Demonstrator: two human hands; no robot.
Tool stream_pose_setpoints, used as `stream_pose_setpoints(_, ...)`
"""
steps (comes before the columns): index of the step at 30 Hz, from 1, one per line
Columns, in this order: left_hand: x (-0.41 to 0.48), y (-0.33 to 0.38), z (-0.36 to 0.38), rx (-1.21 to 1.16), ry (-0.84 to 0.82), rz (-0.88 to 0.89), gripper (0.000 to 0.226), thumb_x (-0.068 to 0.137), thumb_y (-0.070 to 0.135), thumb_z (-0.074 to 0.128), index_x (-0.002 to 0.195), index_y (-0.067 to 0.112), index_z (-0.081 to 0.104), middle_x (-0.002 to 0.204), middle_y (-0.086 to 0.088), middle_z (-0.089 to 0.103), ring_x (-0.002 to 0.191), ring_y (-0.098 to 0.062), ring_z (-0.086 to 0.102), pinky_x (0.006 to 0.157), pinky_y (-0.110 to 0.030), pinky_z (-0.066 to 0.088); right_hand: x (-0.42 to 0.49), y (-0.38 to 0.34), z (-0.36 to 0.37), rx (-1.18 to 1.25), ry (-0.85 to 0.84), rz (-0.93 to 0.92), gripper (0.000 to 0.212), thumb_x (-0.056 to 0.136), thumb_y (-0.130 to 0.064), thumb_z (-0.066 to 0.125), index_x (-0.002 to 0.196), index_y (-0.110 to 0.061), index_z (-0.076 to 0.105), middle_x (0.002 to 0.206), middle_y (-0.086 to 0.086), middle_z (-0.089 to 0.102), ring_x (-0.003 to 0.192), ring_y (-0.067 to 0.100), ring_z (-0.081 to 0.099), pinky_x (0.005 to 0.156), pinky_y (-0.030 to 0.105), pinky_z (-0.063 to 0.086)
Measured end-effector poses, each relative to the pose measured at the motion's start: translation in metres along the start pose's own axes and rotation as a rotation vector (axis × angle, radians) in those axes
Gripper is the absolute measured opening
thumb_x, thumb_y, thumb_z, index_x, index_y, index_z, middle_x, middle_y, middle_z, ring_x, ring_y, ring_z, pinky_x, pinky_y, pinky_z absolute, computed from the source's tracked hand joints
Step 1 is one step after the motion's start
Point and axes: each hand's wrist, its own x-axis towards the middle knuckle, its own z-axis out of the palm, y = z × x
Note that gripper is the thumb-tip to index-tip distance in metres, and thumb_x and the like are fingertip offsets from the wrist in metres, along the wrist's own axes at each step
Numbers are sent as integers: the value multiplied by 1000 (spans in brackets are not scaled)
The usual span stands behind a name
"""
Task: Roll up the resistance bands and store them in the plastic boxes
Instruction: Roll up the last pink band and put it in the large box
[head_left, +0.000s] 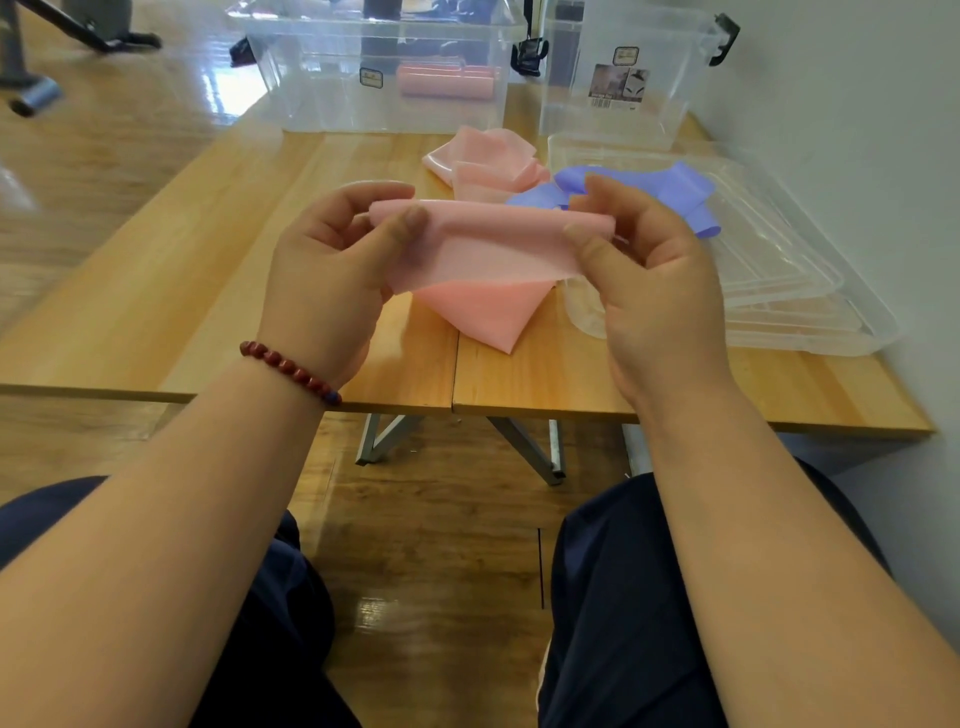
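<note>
Both hands work at the near edge of the bench (208, 291). The left hand (332, 260) and right hand (649, 270) each pinch one end of a pink band (493, 244) between thumb and curled fingers, holding its folded top edge level between them. Its free length drops to the bench below the hands. Just beyond the hands lies a loose pink band (488, 156) in a crumpled heap. A purple band (675, 192) lies behind the right hand's fingertips, across a clear lid (810, 291) that rests flat on the bench outward of that hand. Well beyond the left hand stands a wide clear box (322, 93), open-topped, containing one rolled pink band (447, 80) on its floor. Well beyond the right hand stands a tall clear box (665, 104) bearing a printed label and black clips. A bead bracelet (291, 369) circles the left wrist.
</note>
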Motion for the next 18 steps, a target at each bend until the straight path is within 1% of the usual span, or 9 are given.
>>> stream_pose_setpoints(2,0,0,-1,-3,-41,-18,21,79,22,71,100,22,68,98,-1,68,96,-16,66,79,-30,55,1,3,-2,-16,25,-20,20,92,-15,68,103,-32,68,108,-2,72,104,9,67,87,24,53)
stream_pose_setpoints(4,0,0,-1,8,-66,-18,23,77,23,70,100,22,68,101,-1,68,99,-18,65,80,-29,55,2,4,-3,-39,56,-21,15,92,-17,68,97,-32,69,103,-1,72,98,12,68,82,26,55)
stream_pose_setpoints(6,0,0,-1,18,-56,-11,21,77,23,70,98,23,69,100,-1,69,100,-20,66,81,-32,55,2,2,-4,-73,81,-22,11,92,-21,68,94,-31,68,92,-6,71,88,6,67,73,22,53)
stream_pose_setpoints(8,1,0,-1,35,-35,-2,18,80,22,72,97,24,70,94,0,70,98,-20,66,82,-34,55,2,2,-4,-152,102,-40,5,93,-25,67,93,-30,68,84,-12,67,79,-3,63,67,16,49)
stream_pose_setpoints(9,1,0,-1,51,-25,4,15,83,19,72,97,23,69,91,2,70,96,-19,66,81,-34,55,2,2,-4,-204,100,-52,3,93,-26,66,95,-28,68,84,-14,66,77,-6,61,67,14,48)
stream_pose_setpoints(10,1,-1,-1,66,-11,9,13,87,16,71,98,22,68,88,4,71,94,-17,67,80,-34,56,2,3,-4,-243,93,-57,6,93,-27,66,98,-26,69,87,-15,66,78,-8,60,68,13,49)
stream_pose_setpoints(13,1,-1,0,92,40,4,9,90,14,67,97,20,67,83,9,71,90,-14,69,79,-34,58,1,2,-3,-198,31,-21,16,90,-22,70,106,-24,68,100,-11,69,86,-6,64,74,15,52)
stream_pose_setpoints(15,1,0,-2,99,39,4,10,90,16,68,98,22,67,83,10,71,89,-13,68,80,-35,59,1,1,-3,-171,24,-24,16,89,-18,71,103,-27,68,99,-12,70,88,-2,65,76,16,52)
stream_pose_setpoints(18,1,2,-3,110,-7,16,19,87,19,72,102,28,67,89,7,72,94,-16,66,82,-34,57,4,2,-5,-225,70,-48,9,91,-25,69,97,-31,69,94,-13,70,85,-1,63,74,17,52)
